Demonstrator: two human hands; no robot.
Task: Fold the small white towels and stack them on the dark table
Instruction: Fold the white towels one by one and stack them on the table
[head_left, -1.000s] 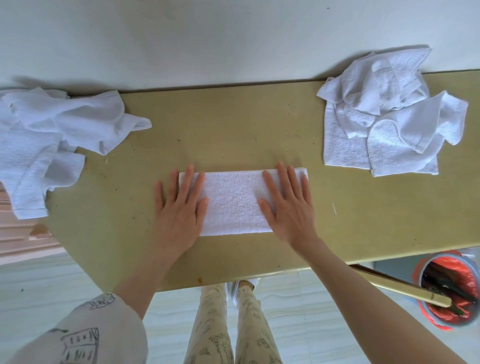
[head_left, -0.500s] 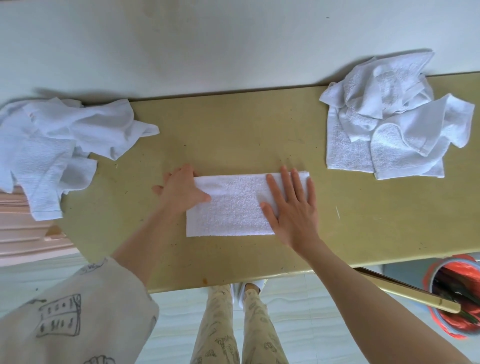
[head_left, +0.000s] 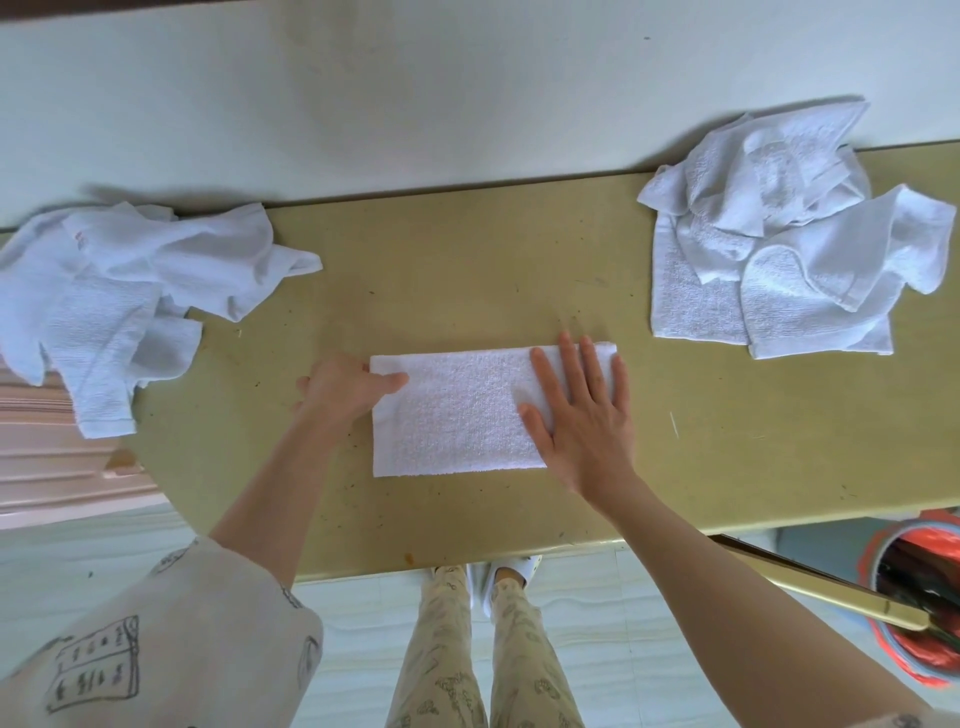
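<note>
Head view: a half-folded towel (head_left: 457, 410) is laid mid-table (head_left: 467, 249), between two crumpled piles. Its right end is pressed flat by the right hand (head_left: 582, 421), fingers straight; its left edge is pinched by the left hand (head_left: 345, 387). The second fold seems underway; next, that edge probably needs carrying over rightward.

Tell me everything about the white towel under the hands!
The folded towel is a white, nubbly terry rectangle lying flat, long side left to right, on the yellowish table. The right hand presses flat on its right end. The left hand pinches its left edge, thumb on top.
</note>
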